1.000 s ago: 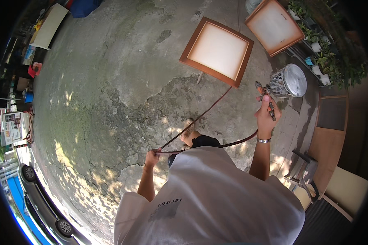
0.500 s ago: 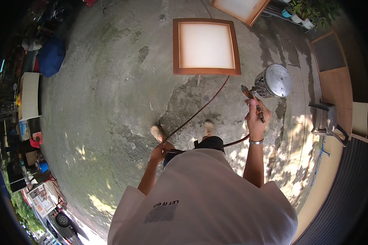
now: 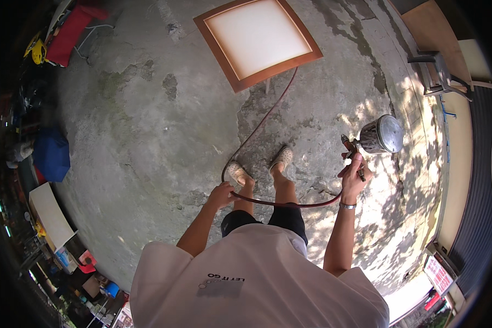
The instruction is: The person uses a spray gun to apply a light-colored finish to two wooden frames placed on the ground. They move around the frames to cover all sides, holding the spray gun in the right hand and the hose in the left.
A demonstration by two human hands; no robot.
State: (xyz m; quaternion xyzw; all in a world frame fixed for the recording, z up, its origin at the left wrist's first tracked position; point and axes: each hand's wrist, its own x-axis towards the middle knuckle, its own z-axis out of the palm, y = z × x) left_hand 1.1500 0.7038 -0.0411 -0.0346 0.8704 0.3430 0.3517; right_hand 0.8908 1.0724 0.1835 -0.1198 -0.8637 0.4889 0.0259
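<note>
My right hand (image 3: pixel 356 179) is wrapped round the grip of a spray gun (image 3: pixel 350 146), held out to the right. A round metal paint cup (image 3: pixel 378 135) with a silver lid is attached to the gun. My left hand (image 3: pixel 221 194), in front of my left thigh, is closed on a dark red air hose (image 3: pixel 290 205). The hose sags between my two hands, and another stretch runs ahead from the left hand and passes under a square panel (image 3: pixel 268 37). That panel has a white middle and a brown border; it stands raised on a support, mostly hidden.
Worn concrete floor (image 3: pixel 147 142) surrounds my feet. A grey plastic chair (image 3: pixel 437 74) and wooden boards (image 3: pixel 434 33) stand along the right side, near a shutter (image 3: pixel 478 180). At the left are a blue umbrella (image 3: pixel 52 154), a pale board (image 3: pixel 52 216) and a red-covered table (image 3: pixel 74 33).
My view has turned, so the panel appears tilted and higher in the picture. The gun with its cup sits farther right and lower. The hose now hangs visibly in front of my legs.
</note>
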